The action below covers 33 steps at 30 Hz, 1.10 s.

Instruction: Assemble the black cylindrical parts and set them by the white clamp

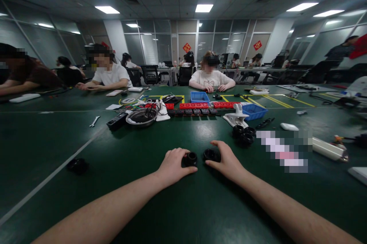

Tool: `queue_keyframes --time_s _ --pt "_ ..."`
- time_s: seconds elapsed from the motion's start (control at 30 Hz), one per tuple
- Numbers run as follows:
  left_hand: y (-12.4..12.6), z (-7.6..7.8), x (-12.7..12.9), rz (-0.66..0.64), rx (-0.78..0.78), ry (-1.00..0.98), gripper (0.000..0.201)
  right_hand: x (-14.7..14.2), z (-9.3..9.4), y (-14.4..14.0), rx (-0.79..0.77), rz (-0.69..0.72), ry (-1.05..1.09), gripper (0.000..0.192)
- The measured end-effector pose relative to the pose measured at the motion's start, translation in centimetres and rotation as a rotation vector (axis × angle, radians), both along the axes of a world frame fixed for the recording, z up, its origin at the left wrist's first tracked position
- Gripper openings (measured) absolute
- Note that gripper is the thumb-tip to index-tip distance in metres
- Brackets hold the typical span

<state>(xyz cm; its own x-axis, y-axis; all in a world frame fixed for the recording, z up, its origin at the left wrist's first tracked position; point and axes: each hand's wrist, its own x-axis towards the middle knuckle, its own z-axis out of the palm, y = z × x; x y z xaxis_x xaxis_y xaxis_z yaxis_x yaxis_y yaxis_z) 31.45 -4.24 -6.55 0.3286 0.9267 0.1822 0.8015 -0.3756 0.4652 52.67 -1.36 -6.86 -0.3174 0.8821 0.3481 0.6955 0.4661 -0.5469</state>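
Note:
My left hand (173,165) is curled round a small black hollow cylindrical part (191,158), thumb in front and fingers behind. Its round opening faces up and toward me. Just to the right, a second black part with a wide ring-like opening (210,155) sits on the green table. My right hand (228,161) is around that part's right side, thumb by its front edge and forefinger raised clear behind it. The two parts are apart. Farther left lies another black round part (77,165), and several more black round parts (243,135) are clustered beyond my right hand.
Across the green table (129,144) stand red power strips (194,105), a metal bowl (141,117), white clip stands (236,116) and blue trays (254,112). A wrench (94,121) lies left; a pale cylinder (328,149) lies right. People sit opposite.

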Motion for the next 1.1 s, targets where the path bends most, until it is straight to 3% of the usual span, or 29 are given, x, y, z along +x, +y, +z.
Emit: queue_keyframes --time_s 0.1,0.2,0.27,0.37,0.5,0.73,0.93,1.1 --pt "0.1 0.3 -0.4 -0.059 -0.021 0.025 0.045 0.0 2.5 -0.9 -0.007 0.005 -0.033 0.025" --pt "0.1 0.4 -0.6 -0.090 -0.024 0.042 0.040 -0.4 4.2 -2.6 -0.252 0.184 -0.102 0.020" --pt "0.0 0.4 -0.5 -0.101 -0.020 0.046 0.039 -1.0 4.0 -3.9 -0.358 0.231 -0.153 0.024" --pt "-0.3 0.3 -0.2 -0.140 -0.017 0.066 0.040 -2.0 2.5 -5.4 -0.315 0.126 -0.166 0.042" --pt "-1.0 0.1 0.3 -0.249 0.007 0.115 0.046 -3.0 1.0 -5.8 -0.254 0.075 -0.156 0.042" --pt "-2.1 -0.1 0.9 -0.364 0.098 0.193 0.052 -2.9 1.7 -6.8 -0.253 0.118 -0.234 0.035" --pt "-2.7 0.5 0.9 -0.453 0.069 0.163 0.050 1.5 2.0 -10.4 -0.233 0.037 -0.256 0.032" --pt "-2.8 1.1 1.0 -0.458 0.019 0.161 0.046 8.4 1.3 -10.7 -0.251 -0.258 -0.287 0.036"
